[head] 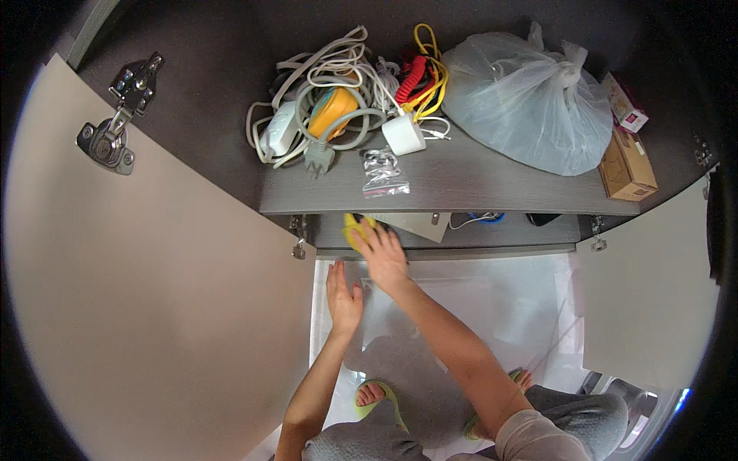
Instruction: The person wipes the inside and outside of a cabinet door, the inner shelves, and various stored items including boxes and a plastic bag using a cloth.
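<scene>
My right hand point(385, 259) reaches over the front edge of the lower cabinet shelf point(507, 235). Its slightly blurred fingers lie over a yellow and black object point(353, 231); whether they grip it is hidden. A flat pale panel-like item point(426, 225) lies just beyond that hand. My left hand point(344, 299) is held out below the shelf edge, beside the left door point(173, 288), fingers extended and nothing in it.
The upper shelf point(490, 187) holds tangled cables with a power strip point(279, 129), a yellow-orange device point(333, 112), a white adapter point(403, 134), a small zip bag point(384, 173), a knotted plastic bag point(524, 104) and a cardboard box point(627, 164). The right door point(648, 294) stands open too.
</scene>
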Demonstrator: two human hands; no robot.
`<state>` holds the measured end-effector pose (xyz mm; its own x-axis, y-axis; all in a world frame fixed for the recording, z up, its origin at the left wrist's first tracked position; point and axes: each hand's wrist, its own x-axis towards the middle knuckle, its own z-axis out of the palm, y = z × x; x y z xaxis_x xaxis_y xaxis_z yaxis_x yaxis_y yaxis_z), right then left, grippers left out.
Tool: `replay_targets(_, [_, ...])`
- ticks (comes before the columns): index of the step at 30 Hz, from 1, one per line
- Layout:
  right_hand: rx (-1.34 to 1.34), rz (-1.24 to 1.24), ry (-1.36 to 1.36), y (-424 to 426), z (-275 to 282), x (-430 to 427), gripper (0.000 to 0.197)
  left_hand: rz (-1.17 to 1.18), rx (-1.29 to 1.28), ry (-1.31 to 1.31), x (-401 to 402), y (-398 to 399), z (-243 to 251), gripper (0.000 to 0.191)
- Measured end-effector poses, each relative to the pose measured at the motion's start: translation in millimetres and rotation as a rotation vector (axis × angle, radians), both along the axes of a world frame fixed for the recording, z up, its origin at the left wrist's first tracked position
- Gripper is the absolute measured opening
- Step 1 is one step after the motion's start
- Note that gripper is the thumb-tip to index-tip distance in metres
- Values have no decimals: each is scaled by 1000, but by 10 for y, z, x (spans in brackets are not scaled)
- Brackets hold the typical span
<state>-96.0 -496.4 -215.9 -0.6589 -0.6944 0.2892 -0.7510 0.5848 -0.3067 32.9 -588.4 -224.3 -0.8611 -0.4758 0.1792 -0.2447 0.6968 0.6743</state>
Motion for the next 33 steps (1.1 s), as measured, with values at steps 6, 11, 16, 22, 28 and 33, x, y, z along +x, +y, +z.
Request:
replay_targets(6, [217, -391, -12, 578, 16, 203, 60, -61, -61, 0, -161, 50, 1, 60])
replay_targets(11, [6, -121, 6, 130, 38, 187, 54, -165, -73, 130, -439, 142, 491, 50])
replay_targets(16, [-179, -109, 43, 271, -150, 73, 48, -312, -83, 141, -748, 237, 837, 40])
replay_targets(22, [6, -305, 251, 1562, -353, -27, 55, -484, -191, 15, -893, 382, 904, 36])
replay_targets(28, [-83, -612, 150, 1956, -53, -142, 52, -776, -286, -31, -948, 856, 1018, 35])
replay_targets(33, [-408, -325, 1, 1764, -212, -215, 47, -999, -352, 74, -1254, 1534, 1076, 31])
